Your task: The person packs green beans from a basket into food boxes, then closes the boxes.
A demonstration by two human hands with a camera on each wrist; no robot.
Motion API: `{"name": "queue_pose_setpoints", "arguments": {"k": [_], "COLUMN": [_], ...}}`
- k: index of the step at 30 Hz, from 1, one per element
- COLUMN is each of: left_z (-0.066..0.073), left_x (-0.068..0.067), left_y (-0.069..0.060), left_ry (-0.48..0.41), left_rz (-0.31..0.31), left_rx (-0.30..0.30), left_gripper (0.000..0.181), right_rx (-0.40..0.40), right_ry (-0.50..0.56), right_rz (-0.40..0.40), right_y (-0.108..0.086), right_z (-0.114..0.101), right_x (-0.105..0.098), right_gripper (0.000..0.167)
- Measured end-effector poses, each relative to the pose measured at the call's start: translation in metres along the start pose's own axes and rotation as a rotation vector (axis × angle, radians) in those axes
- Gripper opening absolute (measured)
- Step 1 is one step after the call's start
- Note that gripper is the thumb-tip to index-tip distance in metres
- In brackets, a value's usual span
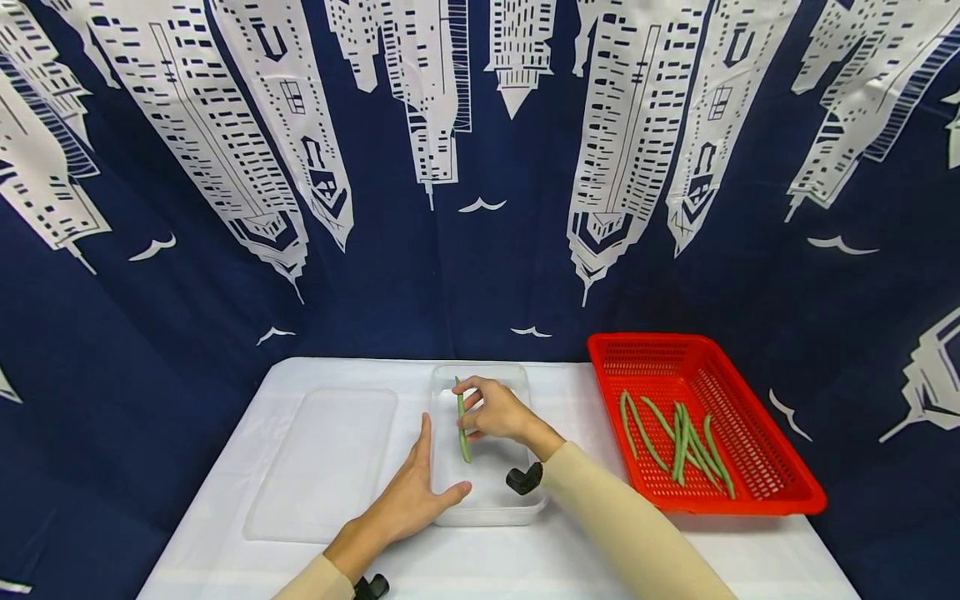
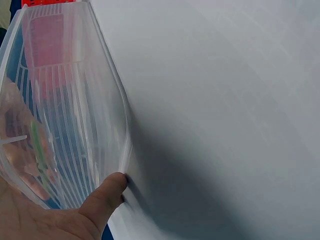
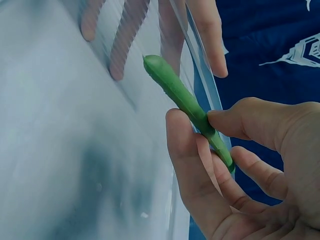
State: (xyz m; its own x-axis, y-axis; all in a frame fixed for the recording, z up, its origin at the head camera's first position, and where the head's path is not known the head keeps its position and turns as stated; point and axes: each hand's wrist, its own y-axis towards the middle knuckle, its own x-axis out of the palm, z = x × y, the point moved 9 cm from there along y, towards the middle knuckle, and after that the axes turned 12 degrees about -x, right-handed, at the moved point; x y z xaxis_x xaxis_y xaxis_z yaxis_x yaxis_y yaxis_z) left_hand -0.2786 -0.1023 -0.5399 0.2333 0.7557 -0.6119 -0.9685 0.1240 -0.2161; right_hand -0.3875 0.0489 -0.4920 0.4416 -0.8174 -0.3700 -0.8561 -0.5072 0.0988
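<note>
A green bean (image 1: 462, 425) is pinched between the thumb and fingers of my right hand (image 1: 495, 410), over the left part of a clear plastic container (image 1: 487, 510). Close up in the right wrist view, the bean (image 3: 175, 91) slants, with its thicker end beyond the fingertips. My left hand (image 1: 414, 493) rests at the container's near left corner, its fingers straight along the outside of the wall. In the left wrist view the thumb (image 2: 106, 197) touches the container's rim (image 2: 125, 117). Through the clear wall, my right hand and the bean show blurred.
To the right stands a red plastic basket (image 1: 757, 417) with several green beans (image 1: 681, 442) in it. A flat translucent lid (image 1: 322, 467) lies to the left on the white table (image 1: 585, 550). Behind the table hangs a navy cloth (image 1: 450, 275) printed with white buildings.
</note>
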Motion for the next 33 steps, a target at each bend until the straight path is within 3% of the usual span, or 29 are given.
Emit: {"name": "queue_pose_setpoints", "arguments": {"k": [13,19,28,33], "left_z": [0.001,-0.001,-0.002,-0.003], "left_x": [0.002,0.001,0.000,0.001], "left_y": [0.000,0.001,0.002,0.002], "left_ry": [-0.004,0.006,0.012,0.011], "left_rz": [0.000,0.012,0.011,0.010], "left_rx": [0.010,0.010,0.006,0.004], "left_gripper": [0.133,0.133,0.133,0.133], "right_rx": [0.056,0.022,-0.099,-0.151], "right_ry": [0.042,-0.038,-0.175,-0.315], "right_rz": [-0.063,-0.057,-0.057,-0.045], "right_y": [-0.005,-0.008,-0.014,-0.022], "right_z": [0.014,0.008,-0.014,-0.025], "right_x": [0.014,0.008,-0.007,-0.020], "right_gripper": [0.069,0.064,0.058,0.056]}}
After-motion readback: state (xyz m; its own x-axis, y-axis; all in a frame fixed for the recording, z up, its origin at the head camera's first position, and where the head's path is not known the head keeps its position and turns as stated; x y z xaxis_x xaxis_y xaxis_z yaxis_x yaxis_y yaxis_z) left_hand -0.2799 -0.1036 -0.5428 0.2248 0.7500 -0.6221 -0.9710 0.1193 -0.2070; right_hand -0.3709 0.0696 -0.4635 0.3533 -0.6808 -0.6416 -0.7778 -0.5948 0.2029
